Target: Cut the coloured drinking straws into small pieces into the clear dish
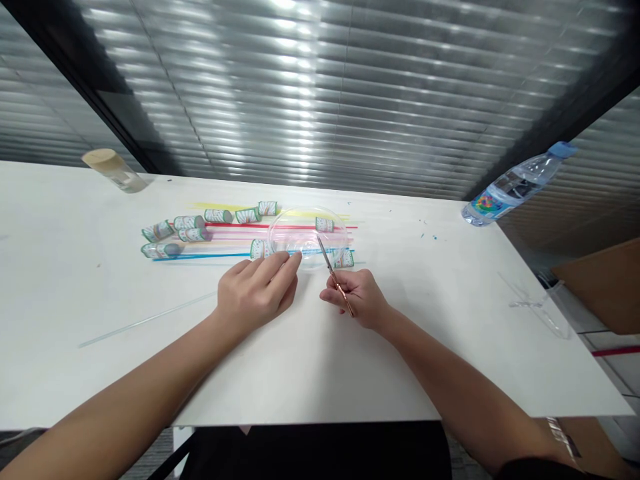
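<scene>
My left hand [257, 290] lies on the white table [100, 280] with its fingers bent, the fingertips touching the near rim of a clear plastic dish [307, 233]. My right hand [357, 297] is closed on small copper-coloured scissors [334, 275], whose blades point up-left at the dish. Under and behind the dish lie long coloured straws [225, 255] in blue, red, pink and yellow. Several small rolled paper cylinders [190, 223] are scattered over the straws.
A clear straw [145, 321] lies at the left front. A small jar with a tan lid [113, 170] lies at the back left. A water bottle [515, 185] lies at the back right corner. A clear plastic piece [543, 307] sits near the right edge.
</scene>
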{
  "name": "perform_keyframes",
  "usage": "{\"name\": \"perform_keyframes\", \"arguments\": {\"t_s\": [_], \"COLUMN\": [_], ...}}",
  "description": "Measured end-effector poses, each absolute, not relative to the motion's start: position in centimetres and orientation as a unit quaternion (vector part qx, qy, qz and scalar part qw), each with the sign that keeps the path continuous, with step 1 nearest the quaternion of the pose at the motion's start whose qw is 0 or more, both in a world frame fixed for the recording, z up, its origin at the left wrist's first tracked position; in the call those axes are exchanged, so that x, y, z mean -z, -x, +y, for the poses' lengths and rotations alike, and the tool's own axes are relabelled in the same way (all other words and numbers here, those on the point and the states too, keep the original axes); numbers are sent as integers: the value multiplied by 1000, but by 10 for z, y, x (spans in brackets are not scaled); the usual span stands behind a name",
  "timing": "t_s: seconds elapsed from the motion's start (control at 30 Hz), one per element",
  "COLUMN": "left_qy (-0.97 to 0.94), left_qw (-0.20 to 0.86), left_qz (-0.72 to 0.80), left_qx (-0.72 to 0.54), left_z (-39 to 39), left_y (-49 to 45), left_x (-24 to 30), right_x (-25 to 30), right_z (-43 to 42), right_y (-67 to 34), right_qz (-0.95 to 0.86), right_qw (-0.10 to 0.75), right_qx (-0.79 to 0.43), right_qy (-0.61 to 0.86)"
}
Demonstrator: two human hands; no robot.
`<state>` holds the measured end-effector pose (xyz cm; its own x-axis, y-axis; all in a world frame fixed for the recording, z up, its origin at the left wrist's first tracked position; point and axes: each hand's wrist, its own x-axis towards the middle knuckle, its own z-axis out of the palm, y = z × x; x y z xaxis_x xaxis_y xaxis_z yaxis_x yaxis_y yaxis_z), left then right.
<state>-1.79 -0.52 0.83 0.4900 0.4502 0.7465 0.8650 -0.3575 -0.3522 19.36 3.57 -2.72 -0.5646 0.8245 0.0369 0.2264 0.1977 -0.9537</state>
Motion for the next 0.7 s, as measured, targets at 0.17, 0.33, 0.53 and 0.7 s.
{"name": "perform_keyframes", "arguments": {"t_s": [0.17, 0.33, 0.53, 0.7], "left_qy": [772, 771, 782, 803], "left_qw": [375, 372, 372, 355], "left_qz": [-433, -437, -417, -387], "left_qx": [276, 278, 277, 282], "left_z": [-4, -5, -5, -5], "left_y": [20, 22, 19, 18], "left_x": [-7, -7, -8, -9], "right_x": [25, 27, 26, 26], "right_z": [36, 36, 35, 34], "right_y": [-194, -197, -196, -195], "right_qz": [-704, -732, -773, -778], "right_qw": [305, 300, 267, 256], "right_qx": [-532, -505, -461, -453], "right_qy": [359, 347, 344, 353]}}
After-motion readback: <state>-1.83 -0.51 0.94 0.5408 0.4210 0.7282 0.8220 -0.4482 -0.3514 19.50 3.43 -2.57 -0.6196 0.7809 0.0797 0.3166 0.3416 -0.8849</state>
